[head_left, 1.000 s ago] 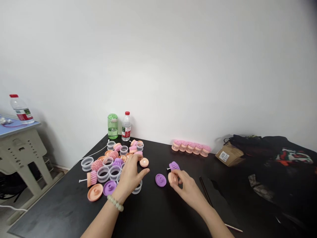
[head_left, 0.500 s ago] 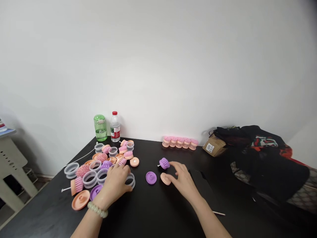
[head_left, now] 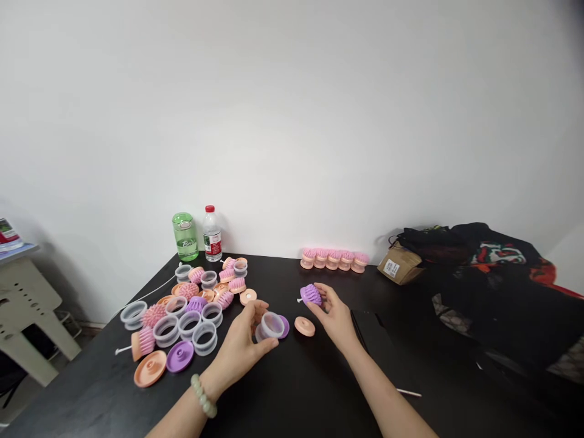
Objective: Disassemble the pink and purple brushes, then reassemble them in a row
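The left hand (head_left: 239,340) and right hand (head_left: 333,316) are bare, as are both forearms (head_left: 387,407). Around the left wrist sits a bracelet (head_left: 203,395), a single strand of round, polished, pale green beads fitted closely.

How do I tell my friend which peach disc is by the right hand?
On the black table, find the person's right hand pinching a purple bristly brush head. Just below it lies a flat peach disc. It touches nothing; the other peach discs lie by the left pile.

Plain white wall (head_left: 292,121) behind black tabletop (head_left: 292,395); beige perforated side desk (head_left: 22,292) at left.
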`<action>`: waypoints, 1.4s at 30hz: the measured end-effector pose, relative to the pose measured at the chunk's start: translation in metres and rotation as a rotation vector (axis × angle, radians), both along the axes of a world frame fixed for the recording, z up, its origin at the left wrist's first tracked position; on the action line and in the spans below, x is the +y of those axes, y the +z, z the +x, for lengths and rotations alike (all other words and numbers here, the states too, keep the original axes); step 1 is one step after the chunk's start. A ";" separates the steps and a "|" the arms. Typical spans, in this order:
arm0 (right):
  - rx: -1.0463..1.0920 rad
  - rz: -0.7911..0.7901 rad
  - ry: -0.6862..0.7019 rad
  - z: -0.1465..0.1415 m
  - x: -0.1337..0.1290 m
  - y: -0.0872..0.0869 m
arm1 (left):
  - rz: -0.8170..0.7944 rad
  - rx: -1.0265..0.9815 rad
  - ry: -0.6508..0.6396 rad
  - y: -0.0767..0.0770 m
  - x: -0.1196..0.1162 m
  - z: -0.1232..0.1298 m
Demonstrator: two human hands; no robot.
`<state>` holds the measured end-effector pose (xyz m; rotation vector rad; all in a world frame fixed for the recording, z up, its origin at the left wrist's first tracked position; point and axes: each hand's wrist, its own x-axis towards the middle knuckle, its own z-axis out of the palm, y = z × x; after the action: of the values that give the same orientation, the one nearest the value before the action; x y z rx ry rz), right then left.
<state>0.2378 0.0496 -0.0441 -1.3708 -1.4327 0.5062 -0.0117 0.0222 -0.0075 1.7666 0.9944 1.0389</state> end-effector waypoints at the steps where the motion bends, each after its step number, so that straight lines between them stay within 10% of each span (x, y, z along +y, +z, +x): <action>1: 0.037 0.011 0.034 -0.003 -0.009 0.005 | 0.006 0.007 0.011 0.000 0.000 0.000; 7: 0.343 0.050 0.313 -0.037 -0.056 0.027 | 0.088 0.037 -0.021 0.008 -0.003 -0.001; 30: 0.194 0.119 0.386 -0.051 -0.069 0.021 | 0.021 -0.037 -0.080 0.019 -0.018 0.004; 42: -0.168 0.303 0.527 -0.040 -0.074 0.035 | -0.435 -0.214 -0.276 0.017 -0.017 0.007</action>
<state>0.1975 -0.0246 -0.0091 -0.8033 -1.9327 0.4877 -0.0049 0.0047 0.0100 1.3570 0.7488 0.7502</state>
